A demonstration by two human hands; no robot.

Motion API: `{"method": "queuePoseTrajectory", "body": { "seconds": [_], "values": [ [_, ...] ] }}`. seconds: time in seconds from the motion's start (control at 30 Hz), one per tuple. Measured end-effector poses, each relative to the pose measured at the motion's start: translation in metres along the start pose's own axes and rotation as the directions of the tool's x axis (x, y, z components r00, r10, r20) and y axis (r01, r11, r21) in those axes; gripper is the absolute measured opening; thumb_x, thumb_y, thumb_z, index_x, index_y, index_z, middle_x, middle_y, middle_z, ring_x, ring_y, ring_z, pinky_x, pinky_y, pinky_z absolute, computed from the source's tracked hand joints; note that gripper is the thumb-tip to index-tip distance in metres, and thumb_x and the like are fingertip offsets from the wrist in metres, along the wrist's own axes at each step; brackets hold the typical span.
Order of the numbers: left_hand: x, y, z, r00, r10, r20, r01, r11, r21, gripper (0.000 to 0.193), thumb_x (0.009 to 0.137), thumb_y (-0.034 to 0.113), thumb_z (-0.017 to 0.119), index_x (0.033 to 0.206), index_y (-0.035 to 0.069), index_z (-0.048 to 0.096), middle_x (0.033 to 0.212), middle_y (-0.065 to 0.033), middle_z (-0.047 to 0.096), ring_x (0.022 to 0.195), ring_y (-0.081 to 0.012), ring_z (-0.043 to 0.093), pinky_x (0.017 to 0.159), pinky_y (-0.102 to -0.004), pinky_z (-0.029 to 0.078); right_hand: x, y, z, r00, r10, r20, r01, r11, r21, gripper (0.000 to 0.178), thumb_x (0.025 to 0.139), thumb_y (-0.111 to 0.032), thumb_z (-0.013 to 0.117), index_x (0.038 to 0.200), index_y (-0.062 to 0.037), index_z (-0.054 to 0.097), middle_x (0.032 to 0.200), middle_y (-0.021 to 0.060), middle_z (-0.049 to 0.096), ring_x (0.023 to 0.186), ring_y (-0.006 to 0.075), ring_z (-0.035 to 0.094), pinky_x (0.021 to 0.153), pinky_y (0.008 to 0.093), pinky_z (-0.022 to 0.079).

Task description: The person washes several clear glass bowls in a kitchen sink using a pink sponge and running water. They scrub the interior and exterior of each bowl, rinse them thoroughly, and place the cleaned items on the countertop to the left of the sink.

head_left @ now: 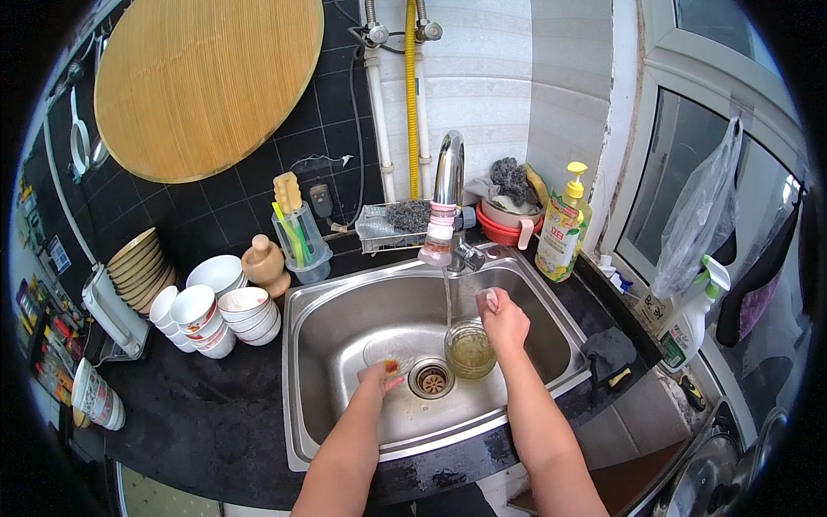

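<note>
The steel sink [297,370] lies in front of me, and a thin stream of water falls into it from the tap [449,172]. My right hand [506,323] is closed at the upper right side of a glass pot [470,351], apparently round its handle. Yellowish liquid stands in the pot, which is under the stream, right of the drain [431,380]. Left of the drain, my left hand [377,376] grips a clear round lid [385,350]. An orange-brown spot shows at its fingertips; whether this is the lid's knob I cannot make out.
Stacked bowls [196,310] and a wooden jar [265,267] stand on the left counter. A wire rack [396,228], a red basin [500,233] and a yellow pump bottle [564,224] line the back. On the right are a dark cloth [610,353] and a spray bottle [689,323].
</note>
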State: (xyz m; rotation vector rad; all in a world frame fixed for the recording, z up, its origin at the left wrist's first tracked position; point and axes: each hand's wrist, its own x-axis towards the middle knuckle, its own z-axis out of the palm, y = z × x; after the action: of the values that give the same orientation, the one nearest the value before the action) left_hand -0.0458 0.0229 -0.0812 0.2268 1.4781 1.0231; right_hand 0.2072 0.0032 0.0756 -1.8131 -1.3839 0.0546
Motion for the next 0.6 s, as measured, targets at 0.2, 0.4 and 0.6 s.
{"method": "queuePoseTrajectory", "body": {
  "seconds": [0.2,0.4,0.6],
  "values": [
    [-0.087,0.031,0.043,0.899,0.42,0.122,-0.437,0.875,0.209,0.059,0.074,-0.006,0.044,0.126,-0.002,0.016,0.116,-0.026,0.038,0.08,-0.036,0.058,0.049,-0.0353,0.056,-0.007,-0.009,0.005,0.993,0.041,0.108,-0.05,0.995,0.085,0.033,0.075,-0.031,0.055,0.105,-0.0169,0.056,0.085,0.0156,0.062,0.082,0.0329,0.059,0.072,0.0396,0.046],
    [-0.142,0.037,0.054,0.531,0.78,0.331,-0.705,0.19,0.683,0.072,0.072,-0.003,0.047,0.133,0.006,0.011,0.119,-0.0249,0.036,0.091,-0.0409,0.051,0.078,-0.0447,0.042,-0.011,-0.013,0.006,0.983,0.06,0.175,-0.095,0.975,0.199,0.038,0.076,-0.035,0.054,0.109,-0.0173,0.055,0.089,0.0166,0.061,0.086,0.0339,0.058,0.074,0.0392,0.045],
    [-0.12,0.025,0.057,0.344,0.88,0.328,-0.8,0.091,0.593,0.065,0.075,-0.003,0.044,0.132,0.004,0.013,0.114,-0.0233,0.043,0.09,-0.0375,0.055,0.071,-0.043,0.049,-0.028,-0.037,0.003,0.918,-0.27,0.291,0.113,0.88,0.461,0.039,0.074,-0.03,0.056,0.11,-0.0148,0.054,0.099,0.0153,0.059,0.093,0.0321,0.055,0.078,0.036,0.044]
  ]
}}
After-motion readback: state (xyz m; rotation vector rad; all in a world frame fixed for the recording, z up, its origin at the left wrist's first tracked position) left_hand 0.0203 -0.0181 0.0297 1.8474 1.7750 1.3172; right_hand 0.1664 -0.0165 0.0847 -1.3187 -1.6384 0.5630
